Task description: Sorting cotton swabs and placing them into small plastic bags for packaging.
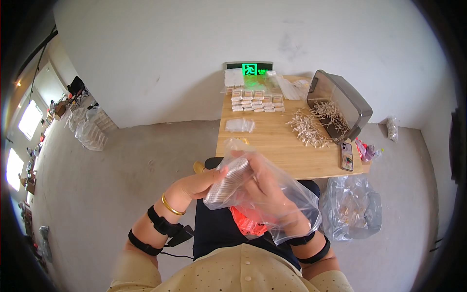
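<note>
In front of my lap, a large clear plastic bag (296, 194) hangs between my hands. A ribbed, whitish pack (226, 182) lies in the bag; its exact kind is hard to make out. My left hand (204, 182) is closed on the pack's left side through the plastic, thumb on top. Reaching inside the bag up to the wrist, my right hand (266, 182) has its fingers bent against the pack's upper right side. Below the bag, a red-orange plastic bag (249, 223) rests on my lap.
On the wooden table (277, 158) are stacked small packs (255, 101), clear sleeves (240, 125), loose cotton swabs (309, 127), a tipped grey bin (338, 92) with more swabs, and a phone (346, 156). A clear lined container (352, 209) stands on the floor right of my legs.
</note>
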`<state>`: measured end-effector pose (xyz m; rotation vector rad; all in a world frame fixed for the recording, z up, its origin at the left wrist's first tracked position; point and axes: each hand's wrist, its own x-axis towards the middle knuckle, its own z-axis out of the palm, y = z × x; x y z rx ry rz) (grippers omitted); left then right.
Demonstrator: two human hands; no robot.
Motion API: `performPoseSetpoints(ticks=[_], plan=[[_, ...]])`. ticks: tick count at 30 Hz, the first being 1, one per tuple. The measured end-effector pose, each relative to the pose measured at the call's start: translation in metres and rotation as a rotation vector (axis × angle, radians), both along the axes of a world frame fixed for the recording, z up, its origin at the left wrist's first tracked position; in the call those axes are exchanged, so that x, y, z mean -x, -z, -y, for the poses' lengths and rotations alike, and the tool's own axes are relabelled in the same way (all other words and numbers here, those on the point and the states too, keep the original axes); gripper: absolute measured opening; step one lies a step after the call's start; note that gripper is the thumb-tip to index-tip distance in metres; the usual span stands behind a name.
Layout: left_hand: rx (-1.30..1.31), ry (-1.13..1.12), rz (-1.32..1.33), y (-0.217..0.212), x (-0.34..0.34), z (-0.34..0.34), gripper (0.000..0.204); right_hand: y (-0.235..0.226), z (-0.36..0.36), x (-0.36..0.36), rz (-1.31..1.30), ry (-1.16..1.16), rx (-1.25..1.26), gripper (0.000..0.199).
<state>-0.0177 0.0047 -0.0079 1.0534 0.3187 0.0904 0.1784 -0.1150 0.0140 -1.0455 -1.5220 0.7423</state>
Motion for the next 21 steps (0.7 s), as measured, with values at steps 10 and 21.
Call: performPoseSetpoints(ticks=[10, 21], plan=[[0.04, -0.175, -0.102, 0.008, -0.011, 0.009, 0.066, 0.029, -0.009, 0.005, 0.482, 0.442, -0.31, 0.066], [0.041, -0.24, -0.081, 0.014, -0.018, 0.01, 0.065, 0.04, -0.004, 0.001, 0.199, 0.293, -0.109, 0.06]])
